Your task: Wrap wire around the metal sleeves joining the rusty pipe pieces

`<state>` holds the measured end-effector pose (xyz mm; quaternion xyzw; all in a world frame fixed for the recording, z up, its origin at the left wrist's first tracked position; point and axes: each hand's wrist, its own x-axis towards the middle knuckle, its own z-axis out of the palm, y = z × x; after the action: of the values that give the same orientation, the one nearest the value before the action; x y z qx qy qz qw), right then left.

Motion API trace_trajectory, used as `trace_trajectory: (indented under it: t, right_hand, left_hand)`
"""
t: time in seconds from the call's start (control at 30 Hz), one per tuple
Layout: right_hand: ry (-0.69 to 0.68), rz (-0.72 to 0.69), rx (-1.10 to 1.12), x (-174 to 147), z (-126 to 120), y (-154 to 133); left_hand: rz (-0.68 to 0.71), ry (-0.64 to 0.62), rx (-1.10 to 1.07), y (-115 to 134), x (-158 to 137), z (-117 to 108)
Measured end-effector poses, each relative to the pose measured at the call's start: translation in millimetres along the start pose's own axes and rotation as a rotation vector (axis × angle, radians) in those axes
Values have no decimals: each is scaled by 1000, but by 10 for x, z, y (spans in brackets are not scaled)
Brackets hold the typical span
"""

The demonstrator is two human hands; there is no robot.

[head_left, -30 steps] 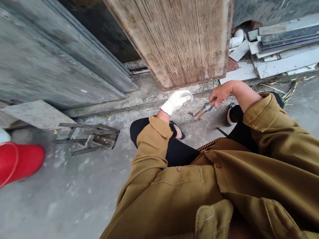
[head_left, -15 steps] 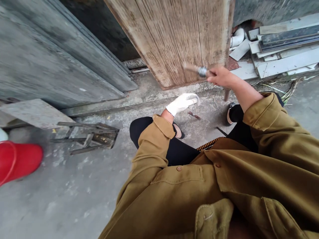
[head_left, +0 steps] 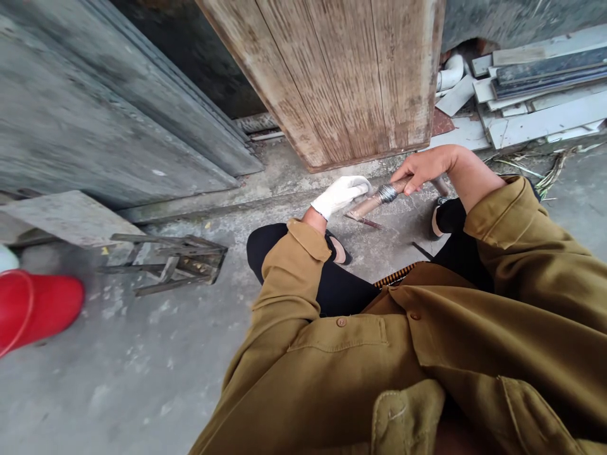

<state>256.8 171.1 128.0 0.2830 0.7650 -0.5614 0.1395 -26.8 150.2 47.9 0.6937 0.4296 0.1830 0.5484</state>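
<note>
My right hand (head_left: pixel 424 169), bare, is closed round a wooden tool (head_left: pixel 370 205) bound with silvery wire. Its thick end slants down to the left, low over the concrete floor, and another wooden part (head_left: pixel 441 186) shows behind my fingers. My left hand (head_left: pixel 342 193) wears a white glove and sits just left of the tool's end. Its fingers are bent together; whatever they hold, if anything, is hidden. Beneath the tool's end a thin reddish-brown strip (head_left: pixel 372 223) lies on the floor.
A weathered plank panel (head_left: pixel 341 82) leans in front of me. Stacked boards (head_left: pixel 545 95) and a white pipe (head_left: pixel 450 72) are at the right. To the left are a small wooden stool (head_left: pixel 175 262), a pale board (head_left: pixel 71 218) and a red bucket (head_left: pixel 42 309).
My right hand has swung the wooden tool down from in front of the plank panel to near the floor, close to my left hand. My left hand has shifted slightly left.
</note>
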Motion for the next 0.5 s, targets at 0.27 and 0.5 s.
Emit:
trace_trajectory:
  t: [0.27, 0.5]
  right_hand:
    - [789, -306, 291, 172, 46, 60]
    - [206, 408, -224, 201, 13, 148]
  left_hand:
    - [45, -143, -123, 91, -54, 249]
    - [81, -43, 72, 105, -58, 89]
